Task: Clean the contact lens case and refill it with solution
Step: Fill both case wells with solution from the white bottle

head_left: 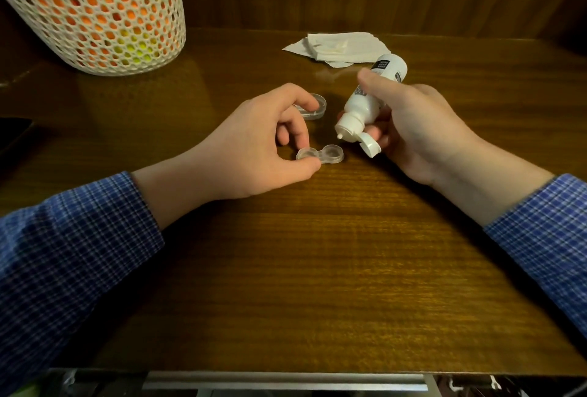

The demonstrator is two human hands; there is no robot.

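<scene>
On the wooden table (317, 253), our left hand (254, 148) pinches the open lens case (320, 155); our right hand (422, 129) grips the solution bottle (365, 104), tilted nozzle-down just beside it.

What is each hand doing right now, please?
Left hand: pinching the lens case on the table.
Right hand: gripping the tilted solution bottle, cap open.

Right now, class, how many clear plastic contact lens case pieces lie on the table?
2. The two-well case lies in the middle, pinched by the left hand. The second clear piece sits just beyond, partly hidden behind that hand's fingers. More could be hidden.
</scene>
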